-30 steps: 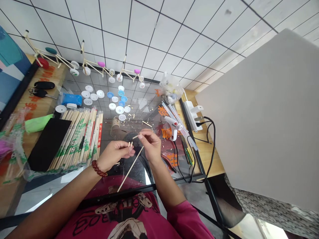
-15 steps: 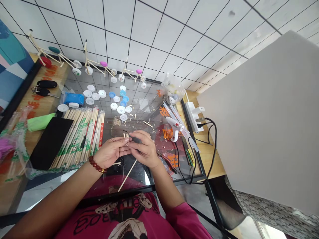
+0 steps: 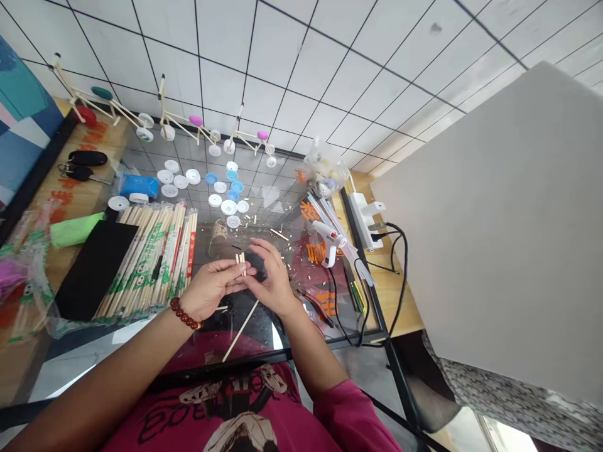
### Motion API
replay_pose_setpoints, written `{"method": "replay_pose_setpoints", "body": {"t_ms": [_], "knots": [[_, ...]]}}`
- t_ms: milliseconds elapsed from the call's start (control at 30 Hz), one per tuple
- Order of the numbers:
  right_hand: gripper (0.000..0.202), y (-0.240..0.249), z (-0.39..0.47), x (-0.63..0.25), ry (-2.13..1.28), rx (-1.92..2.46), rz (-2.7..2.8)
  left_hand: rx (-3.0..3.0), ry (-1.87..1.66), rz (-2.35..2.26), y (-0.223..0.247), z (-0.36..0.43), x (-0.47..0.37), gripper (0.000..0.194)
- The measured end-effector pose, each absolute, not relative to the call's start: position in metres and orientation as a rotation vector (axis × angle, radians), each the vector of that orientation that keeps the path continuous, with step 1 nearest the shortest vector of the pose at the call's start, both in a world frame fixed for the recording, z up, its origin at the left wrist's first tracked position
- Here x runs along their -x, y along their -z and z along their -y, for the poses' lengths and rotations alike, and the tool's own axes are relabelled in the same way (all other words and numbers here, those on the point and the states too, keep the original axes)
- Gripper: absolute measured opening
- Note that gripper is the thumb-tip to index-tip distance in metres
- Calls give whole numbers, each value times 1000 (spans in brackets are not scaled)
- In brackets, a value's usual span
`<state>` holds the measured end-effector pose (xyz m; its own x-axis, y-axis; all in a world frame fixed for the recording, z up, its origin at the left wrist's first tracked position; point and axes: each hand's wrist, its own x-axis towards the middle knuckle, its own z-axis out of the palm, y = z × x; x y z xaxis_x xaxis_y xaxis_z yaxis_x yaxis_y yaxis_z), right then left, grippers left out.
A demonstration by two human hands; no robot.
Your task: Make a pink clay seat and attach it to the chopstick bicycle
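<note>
Short wooden sticks (image 3: 241,258) pinched between thumb and fingers of my left hand (image 3: 206,290), ends poking above the thumb. My right hand (image 3: 274,284) just beside, thumb and fingers spread.

White square-tiled wall with dark grout lines (image 3: 330,69) behind black-framed glass-topped table (image 3: 292,182) — large plain light-grey panel (image 3: 494,238) right of table — blue-and-teal patterned panel (image 3: 23,107) left of it.

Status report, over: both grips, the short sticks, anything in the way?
Left grip closed on short sticks. Right grip open beside them, contact unclear. Long stick and pliers nearby, seemingly neither in the way.
</note>
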<state>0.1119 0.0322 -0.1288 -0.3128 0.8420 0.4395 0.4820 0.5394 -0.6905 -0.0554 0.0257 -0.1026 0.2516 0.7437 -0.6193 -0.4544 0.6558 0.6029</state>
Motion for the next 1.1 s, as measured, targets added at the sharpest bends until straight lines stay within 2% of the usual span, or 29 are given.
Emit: {"method": "replay_pose_setpoints", "body": {"t_ms": [267, 400, 533, 600, 833, 1100], "knots": [[54, 130, -32, -110, -669, 1094, 1944, -381, -825, -1023, 106, -24, 54, 47], [66, 123, -34, -113, -900, 1053, 1869, -346, -838, -1054, 105, -24, 54, 49], [34, 118, -35, -115, -1199, 1080, 1674, -358, -753, -1029, 107, -23, 54, 50], [26, 119, -35, -114, -1296, 1117, 1577, -396, -695, -1014, 108, -22, 54, 48], [18, 125, -35, -112, -1430, 1104, 1425, -401, -639, -986, 111, -18, 51, 29], [18, 122, -36, -111, -1466, 1127, 1372, -387, -619, -953, 106, -18, 51, 32]]}}
